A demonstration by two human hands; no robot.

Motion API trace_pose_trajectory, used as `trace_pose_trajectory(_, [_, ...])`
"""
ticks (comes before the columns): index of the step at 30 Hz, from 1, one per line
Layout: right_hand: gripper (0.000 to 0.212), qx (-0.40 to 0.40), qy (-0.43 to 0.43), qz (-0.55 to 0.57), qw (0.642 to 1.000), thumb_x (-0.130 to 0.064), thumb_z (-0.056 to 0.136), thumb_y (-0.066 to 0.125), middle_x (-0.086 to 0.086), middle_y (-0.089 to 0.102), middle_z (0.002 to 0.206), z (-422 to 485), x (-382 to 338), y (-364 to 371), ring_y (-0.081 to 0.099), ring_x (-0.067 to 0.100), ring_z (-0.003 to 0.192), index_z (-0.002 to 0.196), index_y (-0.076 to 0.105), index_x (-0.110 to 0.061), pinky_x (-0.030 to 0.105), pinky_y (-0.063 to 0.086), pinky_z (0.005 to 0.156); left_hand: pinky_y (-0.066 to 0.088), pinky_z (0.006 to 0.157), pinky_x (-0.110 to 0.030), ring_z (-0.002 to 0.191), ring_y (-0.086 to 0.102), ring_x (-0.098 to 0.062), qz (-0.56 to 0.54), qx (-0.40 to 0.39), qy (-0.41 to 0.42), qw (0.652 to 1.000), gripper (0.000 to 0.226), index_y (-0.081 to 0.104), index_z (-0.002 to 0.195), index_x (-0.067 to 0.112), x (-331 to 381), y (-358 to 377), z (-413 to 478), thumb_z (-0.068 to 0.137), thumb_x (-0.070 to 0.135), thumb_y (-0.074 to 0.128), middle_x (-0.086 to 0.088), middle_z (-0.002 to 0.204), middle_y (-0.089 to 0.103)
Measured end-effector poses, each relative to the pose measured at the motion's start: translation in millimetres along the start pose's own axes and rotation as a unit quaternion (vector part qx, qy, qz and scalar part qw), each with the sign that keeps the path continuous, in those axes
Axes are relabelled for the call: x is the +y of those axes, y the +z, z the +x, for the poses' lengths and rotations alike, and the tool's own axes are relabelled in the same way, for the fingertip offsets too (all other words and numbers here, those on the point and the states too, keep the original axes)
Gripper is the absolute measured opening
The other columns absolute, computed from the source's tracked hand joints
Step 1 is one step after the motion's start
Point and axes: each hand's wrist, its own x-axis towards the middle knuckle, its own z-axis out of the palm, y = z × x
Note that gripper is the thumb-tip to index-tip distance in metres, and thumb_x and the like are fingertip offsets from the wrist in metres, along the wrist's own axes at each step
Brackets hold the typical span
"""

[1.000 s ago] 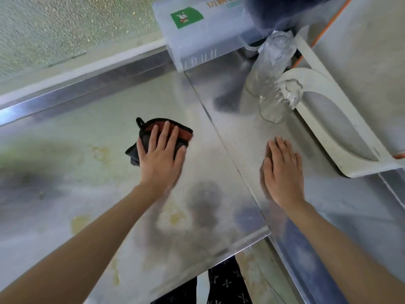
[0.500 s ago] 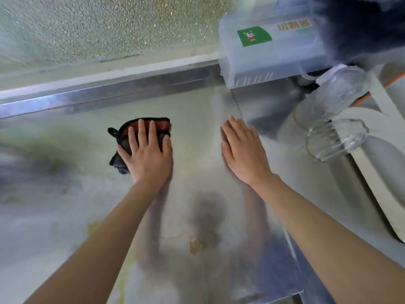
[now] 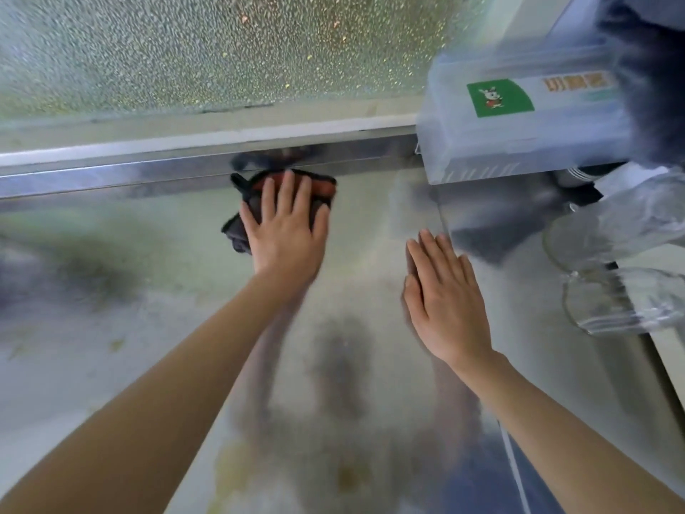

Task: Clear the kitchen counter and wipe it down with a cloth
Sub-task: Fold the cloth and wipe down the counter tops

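A dark cloth with a red edge (image 3: 321,186) lies on the shiny steel counter (image 3: 129,328), right against the raised back rim. My left hand (image 3: 283,228) presses flat on it with straight fingers. My right hand (image 3: 443,298) rests flat on the counter to the right of the cloth, fingers together, touching nothing else. Yellowish stains mark the steel near the front.
A clear plastic box with a green label (image 3: 519,131) stands at the back right. Two clear glasses (image 3: 611,298) lie on their sides beside a white board at the right edge. Frosted window glass (image 3: 222,50) rises behind the counter's back rim (image 3: 111,172).
My left hand has pushed the cloth away from me, up to the back rim. My right hand slid left across the counter, closer to the cloth.
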Motion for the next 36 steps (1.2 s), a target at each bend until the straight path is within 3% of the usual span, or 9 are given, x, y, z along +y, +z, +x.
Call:
trace_pose_trajectory(3, [0.052, 0.003, 0.0, -0.003, 1.0, -0.033, 0.098, 0.017, 0.004, 0.022, 0.155, 0.2, 0.6, 2.0, 0.014, 0.021, 0.144, 0.146, 0.028, -0.015, 0.044, 0.018, 0.116, -0.001, 0.111, -0.058, 0.143, 0.005, -0.024, -0.013, 0.03, -0.107, 0.994, 0.054, 0.023, 0.146, 0.024, 13.4, 5.9, 18.0, 0.096, 0.045, 0.024, 0.0, 0.156, 0.015])
trace_pose_trajectory(5, [0.051, 0.007, -0.001, -0.003, 1.0, -0.032, 0.098, 0.019, 0.005, 0.023, 0.154, 0.4, 0.3, 2.0, 0.015, 0.022, 0.144, 0.145, 0.03, -0.015, 0.044, 0.019, 0.116, -0.004, 0.109, -0.059, 0.144, 0.001, -0.026, -0.02, 0.027, -0.128, 0.991, 0.055, 0.017, 0.148, 0.022, 38.3, 11.7, 9.2, 0.097, 0.043, 0.022, -0.002, 0.157, 0.008])
trace_pose_trajectory(10, [0.049, 0.016, -0.003, 0.001, 1.0, -0.029, 0.098, 0.023, 0.006, 0.025, 0.154, 0.8, 1.5, 2.1, 0.017, 0.022, 0.144, 0.144, 0.031, -0.015, 0.045, 0.02, 0.115, 0.001, 0.111, -0.056, 0.144, 0.01, -0.025, 0.005, -0.005, 0.125, 0.992, 0.053, 0.024, 0.146, 0.025, 70.3, 22.5, -45.1, 0.097, 0.045, 0.021, 0.0, 0.156, 0.018])
trace_pose_trajectory(12, [0.049, 0.021, -0.006, 0.0, 1.0, -0.029, 0.098, 0.024, 0.006, 0.026, 0.153, 0.8, 2.0, 2.5, 0.018, 0.022, 0.143, 0.144, 0.032, -0.015, 0.045, 0.021, 0.115, -0.001, 0.112, -0.053, 0.144, 0.009, -0.022, 0.015, -0.02, 0.162, 0.987, 0.052, 0.024, 0.145, 0.028, 57.5, 19.4, -45.6, 0.097, 0.048, 0.021, 0.003, 0.156, 0.019])
trace_pose_trajectory(21, [0.048, 0.051, -0.007, 0.028, 0.998, -0.028, 0.096, 0.029, 0.007, 0.031, 0.152, 0.2, 1.2, 3.5, 0.024, 0.025, 0.141, 0.141, 0.037, -0.013, 0.043, 0.019, 0.114, -0.001, 0.11, -0.057, 0.144, 0.007, -0.023, -0.004, 0.002, -0.021, 1.0, 0.053, 0.022, 0.146, 0.029, 1.1, 3.8, -44.7, 0.096, 0.047, 0.024, 0.002, 0.157, 0.014])
trace_pose_trajectory(25, [0.047, 0.052, -0.009, 0.034, 0.998, -0.027, 0.096, 0.032, 0.006, 0.029, 0.152, 1.1, 1.7, 2.7, 0.024, 0.024, 0.141, 0.141, 0.037, -0.012, 0.045, 0.02, 0.114, 0.013, 0.108, -0.059, 0.14, 0.025, -0.025, 0.008, 0.024, 0.082, 0.996, 0.05, 0.036, 0.141, 0.026, 28.8, 18.5, -131.6, 0.095, 0.045, 0.031, -0.001, 0.15, 0.032])
trace_pose_trajectory(30, [0.042, 0.034, -0.007, 0.111, 0.993, -0.025, 0.1, 0.035, 0.007, 0.028, 0.153, -1.7, 2.9, -6.2, 0.021, 0.023, 0.142, 0.139, 0.039, -0.011, 0.043, 0.015, 0.117, 0.026, 0.105, -0.058, 0.135, 0.036, -0.025, 0.043, -0.038, 0.219, 0.974, 0.051, 0.044, 0.137, 0.024, 20.5, 16.4, -201.6, 0.093, 0.047, 0.033, 0.0, 0.145, 0.041])
trace_pose_trajectory(33, [0.034, 0.095, 0.011, 0.153, 0.984, -0.022, 0.097, 0.037, 0.015, 0.039, 0.145, -22.9, 0.3, -16.8, 0.031, 0.028, 0.137, 0.124, 0.051, -0.005, 0.04, 0.023, 0.112, 0.022, 0.106, -0.057, 0.137, 0.033, -0.023, 0.034, -0.032, 0.158, 0.986, 0.052, 0.043, 0.137, 0.027, -16.6, 3.5, -189.8, 0.091, 0.048, 0.034, 0.002, 0.148, 0.037])
trace_pose_trajectory(36, [0.036, 0.149, 0.05, 0.177, 0.972, -0.02, 0.095, 0.035, 0.018, 0.043, 0.141, -67.7, -3.6, -22.6, 0.035, 0.032, 0.134, 0.121, 0.054, -0.002, 0.045, 0.029, 0.108, 0.007, 0.11, -0.056, 0.143, 0.013, -0.02, 0.022, -0.058, 0.041, 0.997, 0.058, 0.028, 0.144, 0.029, -56.1, -13.9, -168.1, 0.09, 0.051, 0.024, 0.005, 0.155, 0.019])
